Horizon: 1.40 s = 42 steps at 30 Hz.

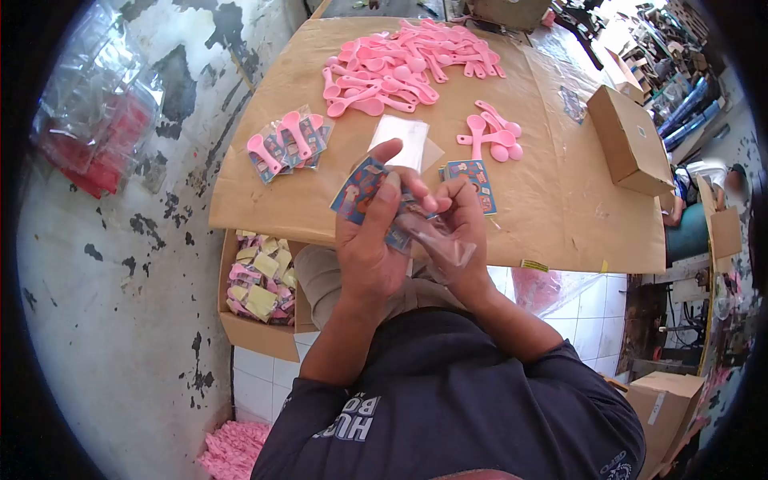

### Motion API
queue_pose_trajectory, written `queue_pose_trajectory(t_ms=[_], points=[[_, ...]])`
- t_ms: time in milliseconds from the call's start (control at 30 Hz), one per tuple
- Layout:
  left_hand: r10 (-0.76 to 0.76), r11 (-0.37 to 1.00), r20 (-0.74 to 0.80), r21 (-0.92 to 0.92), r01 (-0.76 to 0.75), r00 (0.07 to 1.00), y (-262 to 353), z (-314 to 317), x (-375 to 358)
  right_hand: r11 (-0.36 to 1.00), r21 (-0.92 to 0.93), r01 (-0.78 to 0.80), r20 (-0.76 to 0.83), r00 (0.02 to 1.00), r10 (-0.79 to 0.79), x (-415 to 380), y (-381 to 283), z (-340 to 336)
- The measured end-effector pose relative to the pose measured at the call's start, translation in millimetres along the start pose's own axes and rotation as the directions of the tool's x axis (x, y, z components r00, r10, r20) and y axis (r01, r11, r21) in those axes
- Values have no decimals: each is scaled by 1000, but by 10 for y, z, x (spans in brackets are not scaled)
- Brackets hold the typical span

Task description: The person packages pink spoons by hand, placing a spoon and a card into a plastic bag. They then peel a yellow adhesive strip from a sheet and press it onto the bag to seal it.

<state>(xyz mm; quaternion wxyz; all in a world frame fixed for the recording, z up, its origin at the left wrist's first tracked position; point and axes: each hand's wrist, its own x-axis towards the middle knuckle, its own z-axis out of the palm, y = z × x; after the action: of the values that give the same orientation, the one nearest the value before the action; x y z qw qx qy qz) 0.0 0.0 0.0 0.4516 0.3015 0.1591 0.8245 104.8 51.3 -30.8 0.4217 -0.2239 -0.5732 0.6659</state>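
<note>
My left hand (374, 236) is closed around a blue printed card (358, 190), its thumb lying across the print. Close beside it, my right hand (464, 228) pinches a clear plastic bag (450, 250) that hangs below the fingers. Part of the bag overlaps more blue print between the two hands. Just behind the right hand lies a stack of blue printed cards (474, 180). A pile of clear bags (402, 136) rests beyond my fingers. To the left are bagged cards (308, 144) with pink measuring spoons (296, 132) on top.
A big heap of pink spoons (400, 68) covers the table's far side, with a smaller group (492, 136) to the right. A cardboard box (630, 140) stands at the right edge. Below left, an open carton (260, 332) holds packed pieces. A person (704, 180) is at far right.
</note>
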Motion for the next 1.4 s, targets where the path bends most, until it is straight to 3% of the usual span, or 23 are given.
queue_pose_trajectory(t_ms=[67,100,167,333,400,500,600,667,700,800,867,900,967,1000,1067,1100,1167,1267,1400], points=[[19,999,-56,28,-17,998,-4,-68,-4,960,-162,230,-116,961,-250,-31,-67,19],[-5,999,-40,49,7,999,77,-63,-18,961,-142,235,-145,956,-256,-75,-105,13],[33,999,-175,-34,-40,984,111,-119,-21,695,-516,500,147,851,-503,-107,-206,-152],[20,981,-292,-178,-75,956,399,-540,-1,691,-520,502,247,863,-441,-221,-475,-319],[111,974,-321,-154,-168,941,521,-584,-19,712,-651,262,93,959,-268,-36,-584,-579],[131,967,-256,-182,-181,958,576,-659,-9,554,-799,234,85,956,-282,404,-739,-969],[107,977,-282,-150,-154,953,497,-626,-5,475,-840,263,151,953,-261,847,-653,-1359],[83,984,-291,-126,-125,953,428,-652,-3,305,-912,276,208,949,-237,1072,-617,-1472],[82,984,-288,-126,-123,954,415,-645,-3,305,-912,275,206,949,-239,1188,-593,-1507],[73,995,-322,-37,-89,944,367,-640,-16,284,-898,337,305,940,-151,1407,-574,-1506],[79,996,-324,-14,-89,943,359,-696,-22,223,-972,80,127,970,207,1440,-679,-1332],[79,997,-327,9,-81,942,345,-721,-19,224,-971,80,129,969,210,1458,-614,-1335],[71,997,-347,11,-72,935,310,-752,-6,66,-989,129,140,968,209,1475,-419,-1388],[66,998,-362,13,-66,930,296,-762,-6,70,-989,128,140,966,216,1491,-358,-1418],[57,998,-365,22,-53,929,269,-754,10,67,-979,192,194,980,39,1529,-271,-1469],[50,999,-361,29,-42,931,261,-747,24,74,-978,194,198,979,44,1522,-254,-1486],[59,998,-358,55,-42,932,259,-744,61,242,-944,222,215,975,-59,1483,-242,-1510],[83,994,-345,92,-54,935,250,-706,121,372,-905,204,193,979,-66,1426,-253,-1476],[108,990,-348,127,-68,931,193,-607,178,450,-854,260,273,961,-37,1450,-230,-1618]])
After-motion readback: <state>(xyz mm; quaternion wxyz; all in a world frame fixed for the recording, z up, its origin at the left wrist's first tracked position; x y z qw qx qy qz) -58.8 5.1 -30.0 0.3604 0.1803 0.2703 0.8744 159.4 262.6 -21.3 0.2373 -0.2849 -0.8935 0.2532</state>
